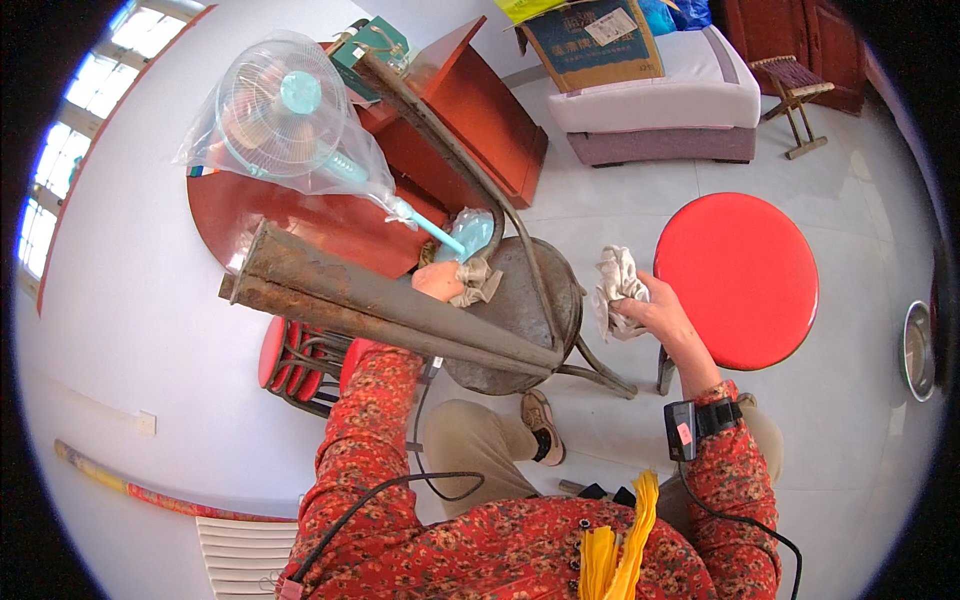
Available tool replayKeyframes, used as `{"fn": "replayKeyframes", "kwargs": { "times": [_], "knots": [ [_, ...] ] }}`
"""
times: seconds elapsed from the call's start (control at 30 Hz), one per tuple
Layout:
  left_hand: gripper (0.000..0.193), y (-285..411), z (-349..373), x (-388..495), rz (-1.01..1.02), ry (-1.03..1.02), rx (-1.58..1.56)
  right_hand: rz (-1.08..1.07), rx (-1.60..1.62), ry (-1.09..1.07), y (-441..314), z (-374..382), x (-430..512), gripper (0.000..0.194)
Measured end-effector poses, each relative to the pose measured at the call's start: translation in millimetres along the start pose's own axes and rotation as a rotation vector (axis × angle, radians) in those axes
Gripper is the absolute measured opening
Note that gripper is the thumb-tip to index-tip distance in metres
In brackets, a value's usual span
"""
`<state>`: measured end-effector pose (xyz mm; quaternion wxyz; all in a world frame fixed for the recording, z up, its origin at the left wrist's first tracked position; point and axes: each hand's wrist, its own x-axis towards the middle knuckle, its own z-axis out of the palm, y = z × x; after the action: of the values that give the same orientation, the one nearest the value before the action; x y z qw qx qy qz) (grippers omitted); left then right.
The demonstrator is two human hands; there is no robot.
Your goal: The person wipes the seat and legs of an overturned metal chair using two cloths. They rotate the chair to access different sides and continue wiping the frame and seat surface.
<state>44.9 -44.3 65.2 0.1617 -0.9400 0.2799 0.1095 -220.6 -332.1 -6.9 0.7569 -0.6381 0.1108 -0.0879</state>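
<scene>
Before me stands a worn brown metal seat frame (517, 300) with a round plate and tubular legs. A broad rusted metal bar (375, 300) of it rises towards me on the left. My left hand (439, 281) is partly hidden behind this bar, its fingers on a crumpled beige cloth (480, 283) at the edge of the round plate. In my right hand (660, 307) is a bunched whitish cloth (621, 292), held in the air between the frame and a round red stool (739, 281).
A plastic-wrapped turquoise fan (300, 94) stands by a reddish-brown table (315, 225). Stacked red stools (300, 367) are at left. A cardboard box (592, 45) rests on a pale ottoman (652, 112). There is a folding stool (795, 97) at the back right and a metal basin (916, 351) at far right.
</scene>
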Motion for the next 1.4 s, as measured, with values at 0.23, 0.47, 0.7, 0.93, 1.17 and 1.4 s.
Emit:
{"fn": "replayKeyframes", "kwargs": {
  "times": [0.23,0.47,0.7,0.93,1.17,1.4],
  "knots": [
    [0.049,53,-60,7,0.393,0.971,-0.142,-0.003,0.04,0.003,-3,1,1,0.042],
    [0.043,102,-48,48,0.537,0.574,0.027,-0.018,-0.049,0.049,-3,-3,6,0.046],
    [0.035,116,-38,41,0.613,0.168,0.028,-0.017,-0.005,0.039,-5,-4,6,0.043],
    [0.037,117,-33,3,0.882,0.138,-0.17,-0.011,0.033,0.04,-3,-5,10,0.043],
    [0.041,114,-52,-30,0.8,-0.452,-0.859,-0.026,0.055,0.034,-7,-5,11,0.043],
    [0.042,102,-50,-47,0.649,-0.722,-1.236,-0.013,-0.015,0.041,-14,-7,11,0.042]
  ]
}}
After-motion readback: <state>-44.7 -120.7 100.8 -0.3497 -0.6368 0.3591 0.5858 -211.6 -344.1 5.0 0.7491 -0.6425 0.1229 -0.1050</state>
